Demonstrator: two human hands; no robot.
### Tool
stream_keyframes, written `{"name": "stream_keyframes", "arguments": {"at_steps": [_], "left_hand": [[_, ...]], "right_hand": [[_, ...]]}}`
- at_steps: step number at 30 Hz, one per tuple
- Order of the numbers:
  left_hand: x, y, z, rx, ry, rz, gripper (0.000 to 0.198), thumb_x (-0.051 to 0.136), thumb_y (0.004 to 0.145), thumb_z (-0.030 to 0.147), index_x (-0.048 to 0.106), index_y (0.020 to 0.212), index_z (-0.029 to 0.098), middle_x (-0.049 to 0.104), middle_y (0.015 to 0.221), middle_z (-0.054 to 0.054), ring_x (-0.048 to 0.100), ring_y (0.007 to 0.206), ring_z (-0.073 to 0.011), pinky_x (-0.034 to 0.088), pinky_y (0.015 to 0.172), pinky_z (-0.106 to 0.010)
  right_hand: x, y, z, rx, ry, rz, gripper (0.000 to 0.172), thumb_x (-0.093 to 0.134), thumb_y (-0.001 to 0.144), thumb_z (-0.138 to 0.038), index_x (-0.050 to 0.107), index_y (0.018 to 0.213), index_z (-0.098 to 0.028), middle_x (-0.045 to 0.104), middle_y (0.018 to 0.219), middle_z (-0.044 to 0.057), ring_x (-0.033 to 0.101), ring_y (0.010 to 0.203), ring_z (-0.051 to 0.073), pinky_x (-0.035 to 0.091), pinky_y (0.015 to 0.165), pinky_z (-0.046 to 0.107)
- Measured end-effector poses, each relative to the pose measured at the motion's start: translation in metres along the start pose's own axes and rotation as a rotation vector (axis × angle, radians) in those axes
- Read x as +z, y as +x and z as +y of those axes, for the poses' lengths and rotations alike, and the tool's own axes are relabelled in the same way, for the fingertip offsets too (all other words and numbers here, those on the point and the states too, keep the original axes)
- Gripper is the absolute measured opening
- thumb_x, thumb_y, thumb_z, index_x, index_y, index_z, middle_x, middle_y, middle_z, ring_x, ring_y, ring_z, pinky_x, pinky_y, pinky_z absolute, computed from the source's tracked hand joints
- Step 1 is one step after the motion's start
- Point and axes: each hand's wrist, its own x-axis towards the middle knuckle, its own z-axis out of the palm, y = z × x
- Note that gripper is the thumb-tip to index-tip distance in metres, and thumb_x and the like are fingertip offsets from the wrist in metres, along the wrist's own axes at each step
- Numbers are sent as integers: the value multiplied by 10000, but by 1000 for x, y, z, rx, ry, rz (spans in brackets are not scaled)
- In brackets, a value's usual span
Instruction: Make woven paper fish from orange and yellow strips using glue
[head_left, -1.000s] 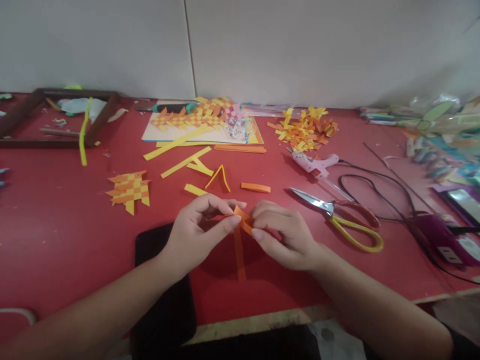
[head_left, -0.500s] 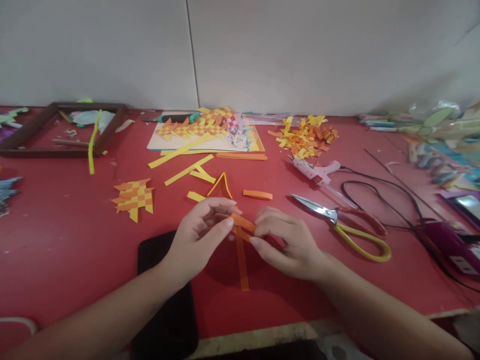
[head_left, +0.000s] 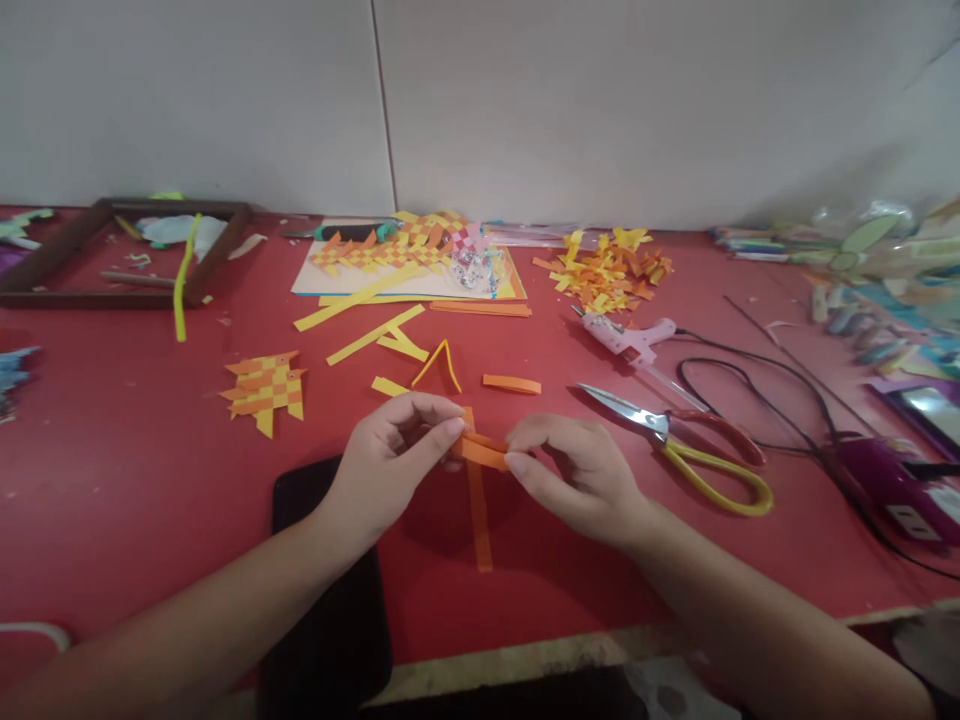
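Both of my hands meet over the red table (head_left: 135, 470) near its front edge. My left hand (head_left: 390, 465) pinches one end of some folded orange paper strips (head_left: 480, 452) between thumb and fingers. My right hand (head_left: 577, 475) pinches the other end. One long orange strip (head_left: 478, 525) hangs from the fold toward me, lying on the table. Loose yellow strips (head_left: 375, 335), a bent yellow-orange strip (head_left: 442, 362) and a short orange strip (head_left: 511, 384) lie just beyond my fingers.
Scissors (head_left: 690, 450) with yellow and red handles lie right of my hand, a pink glue gun (head_left: 630, 338) and black cables behind them. A woven orange-yellow fish (head_left: 264, 385) lies left. A black phone (head_left: 330, 590) sits under my left forearm. Paper scraps (head_left: 611, 265), woven sheets (head_left: 405, 255) and a wooden frame (head_left: 120, 250) line the back.
My hands have turned the folded orange strips from a raised point to a flatter, more horizontal fold. The hanging strip stays between my hands. The camera view shifted slightly.
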Motion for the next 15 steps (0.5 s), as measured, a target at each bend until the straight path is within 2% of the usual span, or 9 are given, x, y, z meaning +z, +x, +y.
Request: {"name": "stream_keyframes", "arguments": {"at_steps": [5, 10, 15], "left_hand": [[-1, -3, 2, -36, 19, -16, 139, 751, 831, 312, 757, 931, 216, 736, 822, -7, 693, 656, -111, 609, 666, -206], [-2, -2, 1, -21, -3, -21, 144, 711, 863, 329, 768, 936, 218, 747, 835, -21, 710, 706, -124, 609, 733, -226], [1, -2, 3, 37, 96, -15, 154, 799, 765, 276, 751, 883, 190, 744, 823, -31, 698, 731, -139, 587, 690, -218]], "right_hand": [[2, 2, 1, 87, -36, 73, 154, 600, 866, -207, 603, 714, -184, 638, 602, -17, 555, 516, 81, 447, 502, 185], [2, 2, 2, 127, -53, 80, 167, 597, 848, -216, 596, 684, -185, 633, 585, -18, 545, 500, 81, 433, 485, 184], [2, 1, 1, 126, -61, 78, 161, 602, 838, -210, 596, 679, -185, 616, 573, -29, 530, 491, 75, 429, 478, 181]]}}
